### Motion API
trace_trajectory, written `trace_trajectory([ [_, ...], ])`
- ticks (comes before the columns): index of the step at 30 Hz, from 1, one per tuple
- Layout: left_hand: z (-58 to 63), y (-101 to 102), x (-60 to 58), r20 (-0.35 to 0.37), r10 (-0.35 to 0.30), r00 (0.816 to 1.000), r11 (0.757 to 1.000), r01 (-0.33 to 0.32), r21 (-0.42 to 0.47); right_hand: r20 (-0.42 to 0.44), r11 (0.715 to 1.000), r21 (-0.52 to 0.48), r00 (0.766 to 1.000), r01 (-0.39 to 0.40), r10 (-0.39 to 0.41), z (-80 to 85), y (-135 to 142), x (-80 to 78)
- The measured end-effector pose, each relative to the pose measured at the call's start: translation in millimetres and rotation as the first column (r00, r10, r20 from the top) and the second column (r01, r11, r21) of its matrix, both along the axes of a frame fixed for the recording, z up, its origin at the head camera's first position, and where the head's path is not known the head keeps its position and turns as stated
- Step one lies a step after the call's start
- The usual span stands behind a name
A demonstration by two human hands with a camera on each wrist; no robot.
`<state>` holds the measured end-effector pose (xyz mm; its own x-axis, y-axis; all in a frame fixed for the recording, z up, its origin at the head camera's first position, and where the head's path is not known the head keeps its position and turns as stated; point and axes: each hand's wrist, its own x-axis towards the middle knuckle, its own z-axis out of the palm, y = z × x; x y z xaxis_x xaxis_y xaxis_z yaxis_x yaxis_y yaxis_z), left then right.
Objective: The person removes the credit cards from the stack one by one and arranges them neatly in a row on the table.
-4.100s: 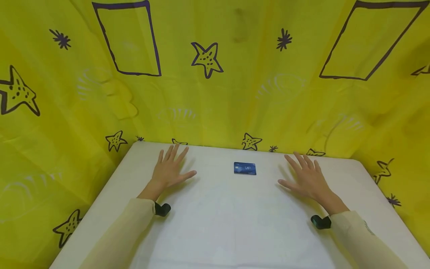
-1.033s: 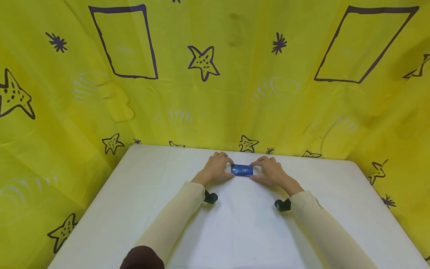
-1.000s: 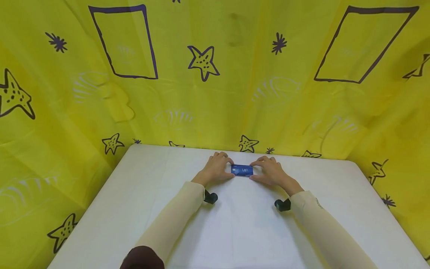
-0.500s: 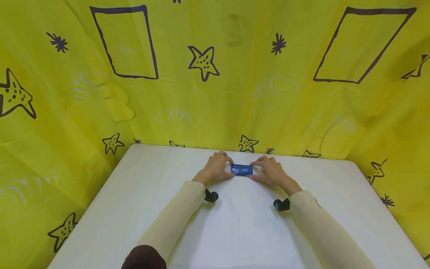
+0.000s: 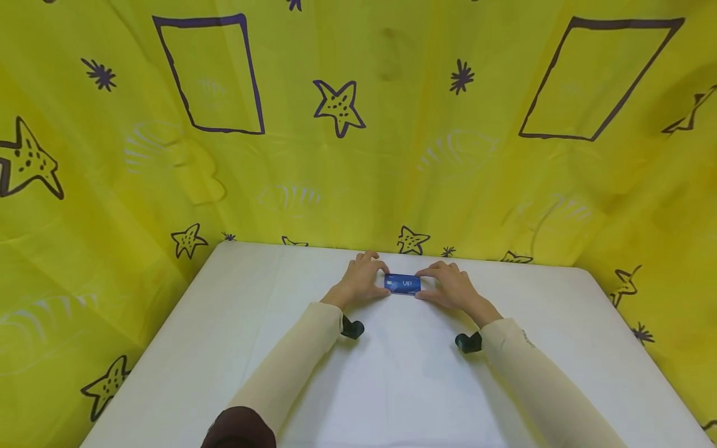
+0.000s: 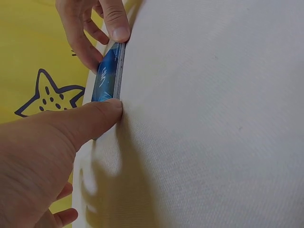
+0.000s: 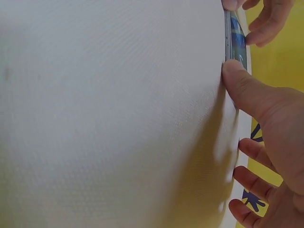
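Observation:
A thin stack of blue cards (image 5: 402, 284), the top one printed "VIP", lies near the back of the white table. Several layers show along its edge in the left wrist view. My left hand (image 5: 360, 280) pinches the left end between thumb and index finger. At the opposite end, my right hand (image 5: 448, 285) does the same, thumb on the near corner and index finger on the far one. Seen from the left wrist, my left thumb (image 6: 102, 116) presses against the layered near edge. From the right wrist, my right thumb (image 7: 242, 83) touches that edge too.
The white table (image 5: 358, 386) spreads out in front of me. Behind it and along both sides hangs a yellow curtain (image 5: 291, 162) with star drawings. A dark brown rounded object (image 5: 239, 428) shows at the bottom edge by my left sleeve.
Four seconds ago both hands were spread apart on either side of the cards; they have come inward and taken hold of both ends. Over the last second the hands and cards barely move.

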<state>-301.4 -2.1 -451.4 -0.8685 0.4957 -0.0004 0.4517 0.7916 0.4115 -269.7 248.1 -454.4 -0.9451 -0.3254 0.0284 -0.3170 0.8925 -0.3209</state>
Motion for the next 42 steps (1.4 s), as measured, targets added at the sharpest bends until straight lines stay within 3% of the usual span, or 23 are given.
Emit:
trace_trajectory([
  [27, 3.6, 1.5, -3.0, -0.012, -0.004, 1.0, 1.0, 0.004, -0.02, -0.002, 1.0, 0.017, 1.0, -0.006, 0.006, 4.9, 1.2, 0.4],
  [39, 19.5, -1.7, -2.8, -0.021, -0.025, 0.999, 1.0, 0.025, -0.013, -0.094, 0.997, -0.015, 0.993, -0.073, 0.071, 13.5, 0.6, 0.0],
  [42, 21.3, -5.2, -5.2, -0.056, -0.047, 0.997, 0.998, 0.044, -0.04, -0.109, 0.995, -0.023, 0.99, -0.097, 0.094, 15.2, 0.7, -1.4],
])
